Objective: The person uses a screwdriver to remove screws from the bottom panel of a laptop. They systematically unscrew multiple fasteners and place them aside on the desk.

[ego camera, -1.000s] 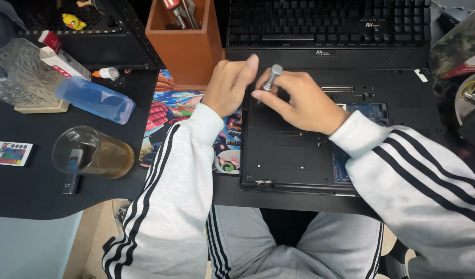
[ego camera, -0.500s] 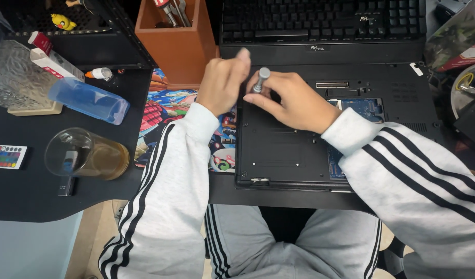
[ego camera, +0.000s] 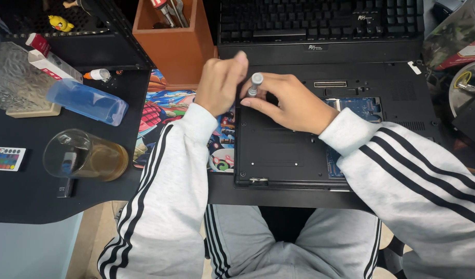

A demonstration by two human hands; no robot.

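Observation:
A black laptop (ego camera: 279, 155) lies bottom-up on the desk in front of me, with a blue circuit board (ego camera: 359, 106) exposed at its right. My right hand (ego camera: 291, 103) grips a small grey screwdriver (ego camera: 255, 83) held upright at the laptop's top left corner. My left hand (ego camera: 221, 82) rests beside it, fingers curled, with the fingertips up by the screwdriver's top. The screwdriver's tip is hidden behind my fingers.
A black keyboard (ego camera: 320, 20) lies behind the laptop. An orange box (ego camera: 170, 46) with tools stands at the back left. A colourful mat (ego camera: 168, 111), a blue bottle on its side (ego camera: 88, 101), a glass of brown liquid (ego camera: 88, 157) and a small remote (ego camera: 6, 158) lie to the left.
The view has shifted slightly. Both hands stay at the laptop's top left corner with the screwdriver; my left fingers have risen toward its top.

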